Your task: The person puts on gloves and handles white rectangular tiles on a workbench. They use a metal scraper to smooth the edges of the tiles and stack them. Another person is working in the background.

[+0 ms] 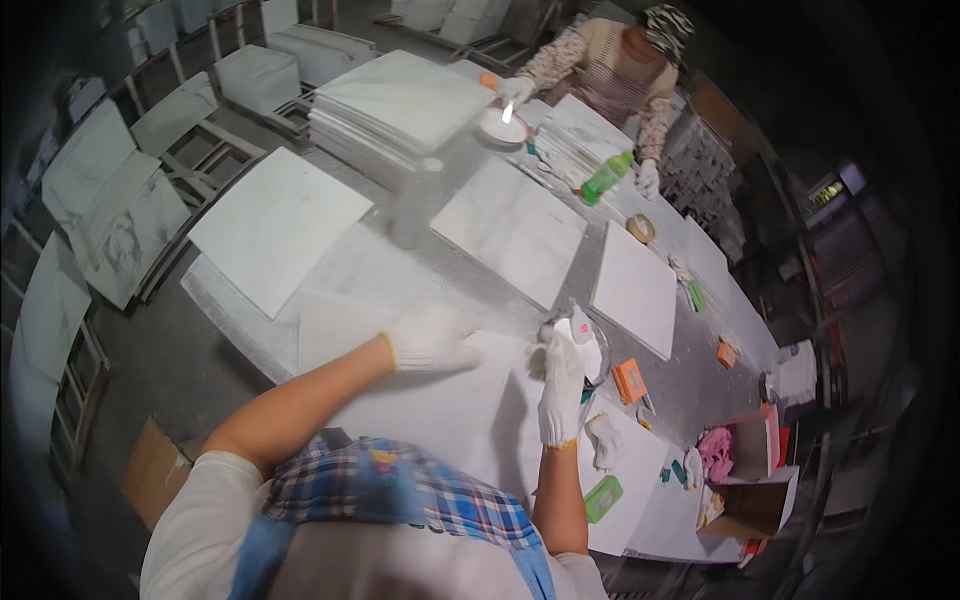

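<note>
My left hand (432, 340), in a white knit glove, lies over a pale marble-look slab (440, 400) in front of me. Its fingers look stretched out, though somewhat blurred, and nothing shows in them. At a round white dish (592, 352) on the right is my right hand (562, 372), also gloved. Those fingers are closed; what they grip, if anything, is hidden. A small red mark shows on a white thing at the fingertips. Beyond my hands lie a veined square slab (512, 225) and a white slab (636, 290).
A stack of slabs (395, 110) rises at the far left. Across the table stands a person (610, 75) in gloves, one hand at a second white dish (503, 127). Also around are a green bottle (606, 180), tape roll (641, 229), orange box (629, 381) and open carton (750, 505).
</note>
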{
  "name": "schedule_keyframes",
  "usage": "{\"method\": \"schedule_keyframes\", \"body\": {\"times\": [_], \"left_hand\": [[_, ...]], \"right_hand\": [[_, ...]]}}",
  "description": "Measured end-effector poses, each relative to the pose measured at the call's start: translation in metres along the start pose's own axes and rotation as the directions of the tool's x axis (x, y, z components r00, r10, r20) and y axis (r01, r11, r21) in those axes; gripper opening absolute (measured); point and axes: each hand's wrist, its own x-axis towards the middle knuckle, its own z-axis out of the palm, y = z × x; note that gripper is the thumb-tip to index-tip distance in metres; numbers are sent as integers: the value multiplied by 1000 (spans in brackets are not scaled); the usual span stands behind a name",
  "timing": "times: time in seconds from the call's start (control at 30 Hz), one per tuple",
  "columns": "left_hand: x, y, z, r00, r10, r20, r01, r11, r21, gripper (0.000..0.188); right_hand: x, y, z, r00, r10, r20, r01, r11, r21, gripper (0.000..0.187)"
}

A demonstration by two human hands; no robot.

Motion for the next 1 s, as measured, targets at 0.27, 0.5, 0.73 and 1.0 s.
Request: {"method": "schedule_keyframes", "body": {"times": [0.27, 0.5, 0.73, 1.0], "left_hand": [[-3, -1, 0, 996, 8, -89, -13, 998, -60, 42], [-47, -27, 3, 796, -274, -539, 290, 955, -57, 27], [-138, -133, 55, 165, -716, -678, 275, 694, -665, 44], [-158, -111, 51, 532, -834, -147, 332, 365, -870, 41]], "right_hand": [[-56, -1, 42, 985, -43, 168, 52, 997, -49, 48], [-60, -20, 54, 996, 35, 77, -38, 998, 46, 46], [-64, -20, 52, 997, 34, 63, -34, 999, 4, 44], [-65, -15, 52, 1000, -18, 23, 15, 993, 121, 37]]}}
